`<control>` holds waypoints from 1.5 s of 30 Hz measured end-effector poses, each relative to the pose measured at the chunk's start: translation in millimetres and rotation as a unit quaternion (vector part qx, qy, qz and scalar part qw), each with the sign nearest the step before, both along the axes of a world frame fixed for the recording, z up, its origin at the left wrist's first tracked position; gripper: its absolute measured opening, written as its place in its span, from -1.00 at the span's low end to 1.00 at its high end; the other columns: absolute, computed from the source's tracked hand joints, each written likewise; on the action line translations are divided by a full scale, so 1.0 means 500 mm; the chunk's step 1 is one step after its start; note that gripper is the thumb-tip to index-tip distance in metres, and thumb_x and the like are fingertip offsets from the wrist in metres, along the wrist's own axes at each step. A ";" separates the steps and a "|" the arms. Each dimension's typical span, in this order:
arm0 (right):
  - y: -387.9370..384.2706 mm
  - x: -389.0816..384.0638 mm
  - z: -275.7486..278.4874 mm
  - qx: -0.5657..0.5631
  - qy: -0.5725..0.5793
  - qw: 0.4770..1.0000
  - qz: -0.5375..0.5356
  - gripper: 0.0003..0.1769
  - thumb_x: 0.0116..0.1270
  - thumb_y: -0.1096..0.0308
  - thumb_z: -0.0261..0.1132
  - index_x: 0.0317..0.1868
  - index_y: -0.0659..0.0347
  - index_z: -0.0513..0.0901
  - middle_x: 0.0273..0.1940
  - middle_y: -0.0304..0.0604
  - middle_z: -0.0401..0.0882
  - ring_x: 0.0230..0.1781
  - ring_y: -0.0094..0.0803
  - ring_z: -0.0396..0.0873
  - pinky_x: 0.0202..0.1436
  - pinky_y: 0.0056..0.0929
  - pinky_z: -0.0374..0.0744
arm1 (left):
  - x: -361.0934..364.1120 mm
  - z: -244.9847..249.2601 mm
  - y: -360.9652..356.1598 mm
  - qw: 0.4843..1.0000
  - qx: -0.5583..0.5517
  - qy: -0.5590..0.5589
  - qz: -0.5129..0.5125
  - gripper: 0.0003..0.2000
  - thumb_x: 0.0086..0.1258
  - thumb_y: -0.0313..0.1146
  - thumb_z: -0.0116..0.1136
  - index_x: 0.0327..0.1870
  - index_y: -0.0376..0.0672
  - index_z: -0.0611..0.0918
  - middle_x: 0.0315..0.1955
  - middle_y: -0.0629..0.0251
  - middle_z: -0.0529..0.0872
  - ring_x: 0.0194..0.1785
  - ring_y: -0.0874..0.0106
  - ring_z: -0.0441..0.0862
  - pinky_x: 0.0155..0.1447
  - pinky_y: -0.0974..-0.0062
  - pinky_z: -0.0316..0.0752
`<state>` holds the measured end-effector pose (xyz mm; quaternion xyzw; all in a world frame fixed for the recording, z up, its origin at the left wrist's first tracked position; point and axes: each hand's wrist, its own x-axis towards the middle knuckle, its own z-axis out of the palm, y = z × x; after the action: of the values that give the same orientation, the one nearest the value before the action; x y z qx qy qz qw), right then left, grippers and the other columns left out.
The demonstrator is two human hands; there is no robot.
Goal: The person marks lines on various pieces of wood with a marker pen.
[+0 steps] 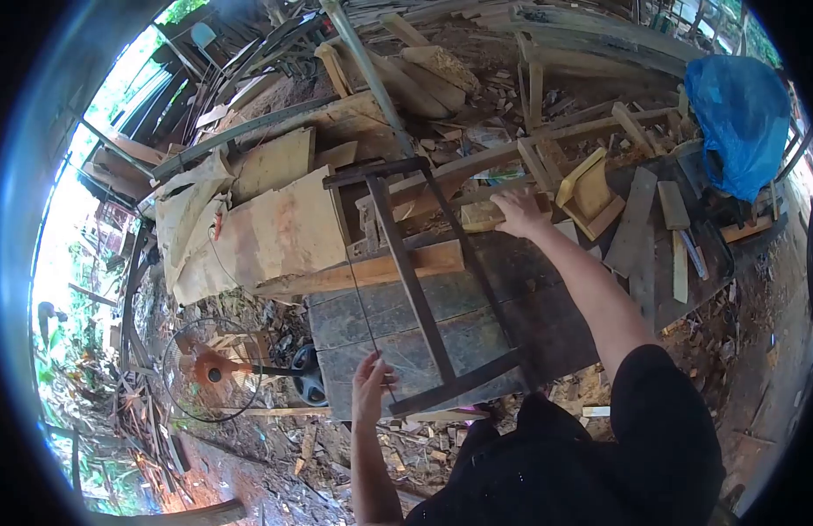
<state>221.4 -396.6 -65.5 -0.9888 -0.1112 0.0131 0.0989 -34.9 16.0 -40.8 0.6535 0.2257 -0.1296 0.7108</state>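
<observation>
A dark wooden frame saw (410, 280) stands across the worktable, with a thin blade (360, 294) along its left side. My left hand (369, 386) is at the lower part of this blade, its fingers curled and pinched on it. On the far side of the table my right hand (522, 215) grips a small light wooden block (481, 216) from above, thumb and fingers on its sides. Just right of that hand rests a yellowish angled wooden piece (585, 195). The palm sides of both hands are hidden.
Dark planks form the worktable (345, 337). Pale boards (279, 223) lie at the left, and a caged fan (215, 374) stands below them. Wood offcuts (632, 219) and a blue plastic bag (739, 123) are at the right. Scraps cover the ground, and a metal pole (367, 66) rises behind.
</observation>
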 end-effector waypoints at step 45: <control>-0.023 -0.619 0.090 0.806 0.140 0.491 -0.298 -0.46 0.53 -0.02 0.16 0.23 0.28 0.49 0.00 -0.14 0.63 -0.03 -0.41 0.62 0.00 -0.41 0.60 | 0.006 0.005 -0.608 0.941 -0.224 -0.042 -0.252 -0.52 0.59 0.10 -0.12 0.29 -0.06 0.43 0.04 0.34 0.60 -0.02 0.44 0.59 -0.06 0.48 0.51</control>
<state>-88.0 -408.3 -20.3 -0.4372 0.2439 0.0262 0.8653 -31.9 -288.2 -38.5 0.5178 -0.0107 -0.3240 0.7917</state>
